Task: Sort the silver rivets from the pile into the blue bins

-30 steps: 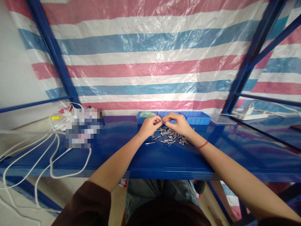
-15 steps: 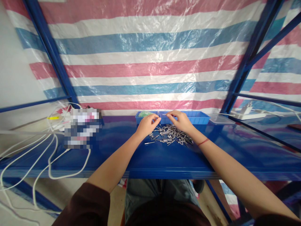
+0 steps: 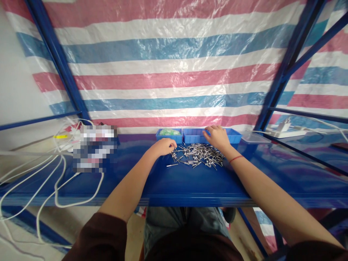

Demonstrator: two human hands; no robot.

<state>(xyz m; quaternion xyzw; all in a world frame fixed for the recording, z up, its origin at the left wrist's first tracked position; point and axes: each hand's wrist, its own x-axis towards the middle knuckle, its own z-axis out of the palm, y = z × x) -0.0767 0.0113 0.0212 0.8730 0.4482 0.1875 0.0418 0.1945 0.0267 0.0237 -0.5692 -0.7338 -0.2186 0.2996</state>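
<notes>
- Blue table [image 3: 130, 177]: passage along the front strip, and between white cables [image 3: 92, 197] and left hand [image 3: 164, 146];
- Metal pins [image 3: 202, 154]: low, loose heap before the blue bins [image 3: 192, 138]; left hand at its left side;
- Bin walls: low barrier behind the heap; access from above, partly blocked by right hand [image 3: 218, 137];
- Striped sheet [image 3: 174, 83]: upright barrier behind bins;
- Cables: looped across left end, over front edge;
- Clear flat lid [image 3: 255, 137]: right of bins.
</notes>
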